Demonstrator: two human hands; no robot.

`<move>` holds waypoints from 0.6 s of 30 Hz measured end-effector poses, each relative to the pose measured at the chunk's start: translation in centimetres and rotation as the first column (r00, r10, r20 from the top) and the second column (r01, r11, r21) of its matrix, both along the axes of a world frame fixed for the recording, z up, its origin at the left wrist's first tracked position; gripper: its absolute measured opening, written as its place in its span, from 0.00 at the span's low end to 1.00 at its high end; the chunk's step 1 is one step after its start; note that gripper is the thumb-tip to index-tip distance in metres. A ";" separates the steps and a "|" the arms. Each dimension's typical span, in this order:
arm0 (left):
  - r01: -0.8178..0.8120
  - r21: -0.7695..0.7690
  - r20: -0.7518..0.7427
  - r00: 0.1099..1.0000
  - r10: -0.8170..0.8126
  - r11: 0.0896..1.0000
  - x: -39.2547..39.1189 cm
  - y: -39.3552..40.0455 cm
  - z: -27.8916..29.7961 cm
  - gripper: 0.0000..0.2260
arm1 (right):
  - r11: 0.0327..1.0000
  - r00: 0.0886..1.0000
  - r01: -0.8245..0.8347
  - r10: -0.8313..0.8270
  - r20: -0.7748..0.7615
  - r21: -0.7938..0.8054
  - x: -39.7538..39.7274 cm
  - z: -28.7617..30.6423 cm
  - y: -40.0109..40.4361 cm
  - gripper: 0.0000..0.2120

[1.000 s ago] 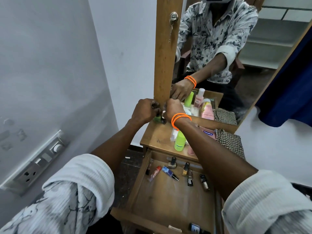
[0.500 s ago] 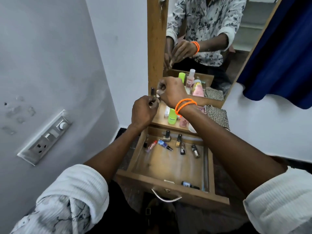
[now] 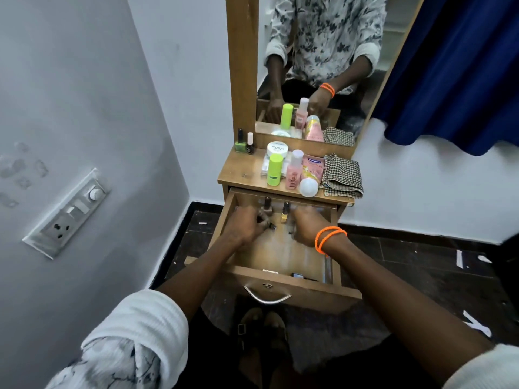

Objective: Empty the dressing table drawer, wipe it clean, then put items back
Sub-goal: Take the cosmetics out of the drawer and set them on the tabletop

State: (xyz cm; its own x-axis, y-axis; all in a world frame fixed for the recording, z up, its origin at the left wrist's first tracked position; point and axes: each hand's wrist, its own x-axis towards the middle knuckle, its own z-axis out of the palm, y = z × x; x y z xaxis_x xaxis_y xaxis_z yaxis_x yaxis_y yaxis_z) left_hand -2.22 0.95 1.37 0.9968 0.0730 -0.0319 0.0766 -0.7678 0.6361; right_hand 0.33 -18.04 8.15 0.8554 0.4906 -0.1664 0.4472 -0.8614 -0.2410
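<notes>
Drawer: we saw the drawer (image 3: 254, 279) pulled well out under the dressing table top (image 3: 244, 171), its wooden floor mostly bare, with small bottles at the back and a small dark item by the front wall.
Left hand: our left hand (image 3: 247, 227) was down in the drawer's back left part, fingers curled around something small and dark; motion blur kept us from telling what.
Right hand: our right hand (image 3: 307, 226) reached into the back right part, fingers curled downward; we could not tell whether it held anything.
Key relation: two nail polish bottles (image 3: 276, 210) stood upright at the drawer's back, between and just beyond both hands, long axes vertical; both hands were about equally near.
Look of the bottles: small, dark-capped, one with a yellowish body.
Already out: a green and a dark bottle (image 3: 245, 143) stood on the top's back left corner.
Step, we judged: emptying was unfinished.
</notes>
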 end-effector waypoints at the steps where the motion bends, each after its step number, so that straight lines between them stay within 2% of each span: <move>1: 0.020 0.009 -0.030 0.999 -0.019 1.000 -0.1 -0.3 -0.3 0.04 | 0.995 0.999 -0.024 0.020 -0.047 -0.094 -0.2 -0.8 -0.7 0.13; 4: 0.095 0.049 -0.111 0.990 -0.089 0.994 -0.3 -1.1 -0.7 0.03 | 0.945 0.970 -0.141 0.072 -0.233 -0.294 -1.1 -1.8 -2.2 0.22; 6: 0.130 0.081 -0.145 0.982 -0.118 0.988 -0.4 -1.7 -0.8 0.05 | 0.917 0.935 -0.203 0.077 -0.347 -0.344 -1.2 -2.2 -2.8 0.22; 8: 0.136 0.090 -0.152 0.981 -0.122 0.987 -0.2 -2.0 -0.9 0.07 | 0.907 0.919 -0.233 0.086 -0.385 -0.351 -1.4 -2.7 -3.2 0.22; 11: 0.127 0.097 -0.141 0.984 -0.112 0.987 0.2 -2.3 -0.9 0.08 | 0.912 0.932 -0.232 0.109 -0.345 -0.339 -1.6 -3.5 -3.6 0.18; 14: 0.113 0.099 -0.129 0.987 -0.099 0.989 0.6 -2.4 -0.7 0.08 | 0.934 0.947 -0.211 0.123 -0.296 -0.287 -1.4 -4.1 -3.9 0.19; 18: 0.067 0.141 -0.109 0.993 -0.052 0.988 0.8 -2.0 -1.0 0.07 | 0.967 0.985 -0.142 0.118 -0.123 -0.211 -0.6 -4.3 -4.0 0.15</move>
